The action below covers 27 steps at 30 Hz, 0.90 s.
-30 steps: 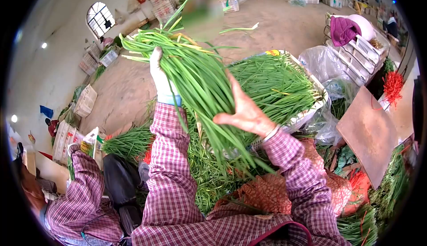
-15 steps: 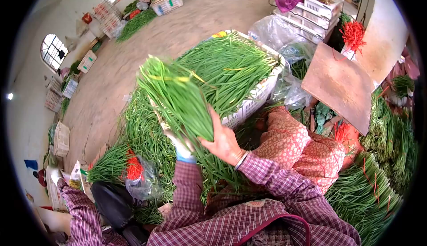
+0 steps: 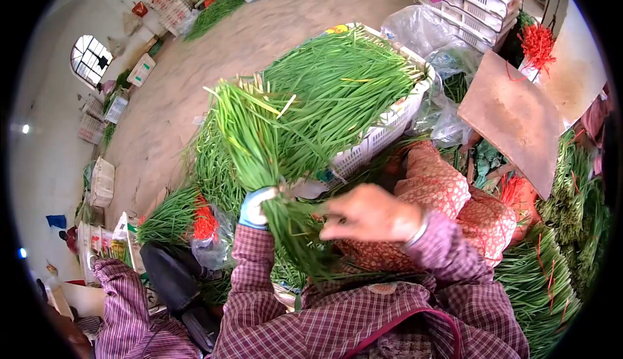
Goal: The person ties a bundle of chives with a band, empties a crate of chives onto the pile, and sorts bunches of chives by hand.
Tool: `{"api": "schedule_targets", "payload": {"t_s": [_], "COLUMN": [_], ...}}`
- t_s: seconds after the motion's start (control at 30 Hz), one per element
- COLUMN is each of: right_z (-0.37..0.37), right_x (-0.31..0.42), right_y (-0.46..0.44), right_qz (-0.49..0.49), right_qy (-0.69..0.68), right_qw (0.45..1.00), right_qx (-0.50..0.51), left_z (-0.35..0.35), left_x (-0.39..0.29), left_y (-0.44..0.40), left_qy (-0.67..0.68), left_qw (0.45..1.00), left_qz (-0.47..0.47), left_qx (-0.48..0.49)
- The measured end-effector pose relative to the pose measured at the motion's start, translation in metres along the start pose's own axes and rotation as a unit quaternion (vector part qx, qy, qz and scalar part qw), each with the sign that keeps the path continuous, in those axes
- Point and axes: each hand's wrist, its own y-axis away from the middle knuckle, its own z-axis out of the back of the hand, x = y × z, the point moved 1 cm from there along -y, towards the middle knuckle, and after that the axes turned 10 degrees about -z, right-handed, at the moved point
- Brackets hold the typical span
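My left hand [image 3: 257, 206], in a white glove with a blue cuff, is closed round a bunch of long green stalks [image 3: 243, 135]. The cut ends point up and away, and the leafy ends hang down towards my lap. Bare and slightly blurred, my right hand [image 3: 373, 213] is just right of the hanging leaves, its fingers bent; whether they pinch a leaf is unclear. Beyond both hands, a white crate [image 3: 379, 132] is heaped with the same green stalks [image 3: 344, 86]. Loose greens [image 3: 217, 167] lie left of the bunch.
A brown board [image 3: 513, 122] stands tilted at the right, near red ties [image 3: 537, 46] and stacked white crates [image 3: 477, 12]. Tied green bundles [image 3: 538, 287] lie at the lower right. Another person's striped sleeve [image 3: 123, 304] is at the lower left, beside red ties [image 3: 205, 221].
The bunch has come down from its raised position and now stands more upright in my left hand. My right hand has left the bunch's side and moved right. The view has turned towards the right.
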Motion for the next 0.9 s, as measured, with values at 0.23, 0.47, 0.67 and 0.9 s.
{"api": "schedule_targets", "payload": {"t_s": [0.23, 0.47, 0.67, 0.9], "right_z": [0.081, 0.015, 0.036, 0.119], "right_x": [-0.015, -0.02, -0.059, -0.133], "right_y": [-0.062, -0.077, -0.057, -0.002], "right_qz": [-0.018, -0.014, -0.066, -0.09], "right_qy": [-0.254, -0.346, -0.056, 0.193], "right_qw": [0.942, 0.928, 0.973, 0.913], "right_qx": [-0.218, -0.14, -0.212, -0.347], "left_z": [-0.033, -0.033, -0.026, -0.005], "left_x": [-0.052, -0.052, -0.054, -0.051], "left_y": [0.025, 0.025, 0.025, 0.031], "left_qy": [-0.096, -0.129, -0.194, -0.274], "left_qw": [0.986, 0.983, 0.968, 0.949], "left_qz": [-0.043, 0.063, 0.101, 0.106], "left_qx": [0.131, 0.118, 0.124, 0.111]}}
